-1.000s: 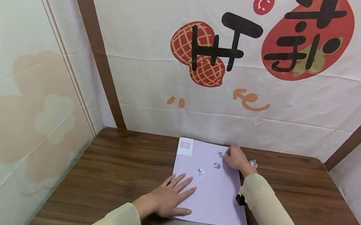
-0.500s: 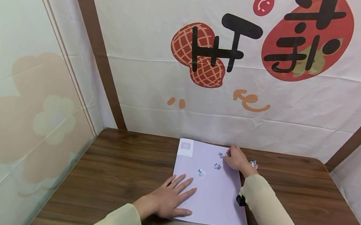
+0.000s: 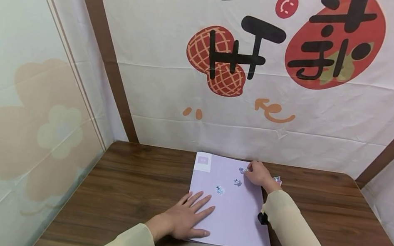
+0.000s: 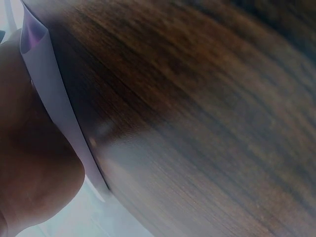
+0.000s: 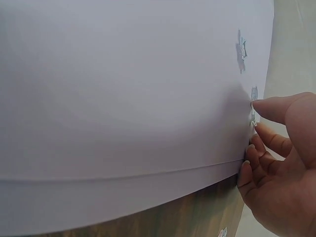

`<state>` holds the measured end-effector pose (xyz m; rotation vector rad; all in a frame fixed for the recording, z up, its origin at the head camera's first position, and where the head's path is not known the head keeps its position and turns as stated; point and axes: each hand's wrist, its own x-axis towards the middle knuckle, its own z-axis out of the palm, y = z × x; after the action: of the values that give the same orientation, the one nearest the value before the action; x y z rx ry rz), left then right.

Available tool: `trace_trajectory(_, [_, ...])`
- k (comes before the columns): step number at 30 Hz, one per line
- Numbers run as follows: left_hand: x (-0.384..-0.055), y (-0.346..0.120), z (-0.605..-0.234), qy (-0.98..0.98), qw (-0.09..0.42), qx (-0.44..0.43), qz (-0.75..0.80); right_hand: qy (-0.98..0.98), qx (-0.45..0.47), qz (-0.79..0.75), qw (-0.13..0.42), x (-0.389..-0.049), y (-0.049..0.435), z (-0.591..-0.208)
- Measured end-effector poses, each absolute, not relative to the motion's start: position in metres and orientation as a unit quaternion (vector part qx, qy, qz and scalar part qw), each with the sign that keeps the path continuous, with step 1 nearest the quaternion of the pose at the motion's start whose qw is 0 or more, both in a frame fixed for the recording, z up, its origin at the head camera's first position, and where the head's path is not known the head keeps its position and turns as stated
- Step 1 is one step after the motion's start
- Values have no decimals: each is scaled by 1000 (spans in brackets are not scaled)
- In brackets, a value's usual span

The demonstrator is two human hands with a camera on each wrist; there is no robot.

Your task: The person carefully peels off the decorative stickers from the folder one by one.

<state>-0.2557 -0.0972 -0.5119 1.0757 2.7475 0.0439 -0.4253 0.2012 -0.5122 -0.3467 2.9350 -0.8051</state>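
A lilac folder (image 3: 232, 222) with a white label (image 3: 203, 165) in its top left corner lies on the table. My left hand (image 3: 183, 221) rests flat on its lower left part, fingers spread. At the upper right edge, my right hand (image 3: 259, 174) has thumb and forefinger on a small shiny sticker (image 5: 254, 116), pinching it at the folder's surface; the other fingers curl by the edge. Two further stickers, a blue-white one (image 3: 220, 190) and a smaller one (image 3: 237, 182), lie on the folder to the lower left of that hand. The fingers partly hide the pinched sticker.
A star-shaped sticker (image 3: 277, 180) lies on the wooden table (image 3: 135, 186) behind the right wrist. Printed white cloth (image 3: 170, 94) hangs along the table's far edge, with more cloth at both sides. A black device (image 3: 262, 218) sits under the right wrist.
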Motion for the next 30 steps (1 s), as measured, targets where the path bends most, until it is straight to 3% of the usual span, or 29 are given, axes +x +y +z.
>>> trace_trajectory(14, [-257, -98, -512, 926, 95, 366, 17, 959, -104, -259, 43, -426, 198, -506])
trace_trajectory(30, [-261, -100, -526, 925, 85, 371, 11, 957, -104, -272, -3, -424, 197, -507])
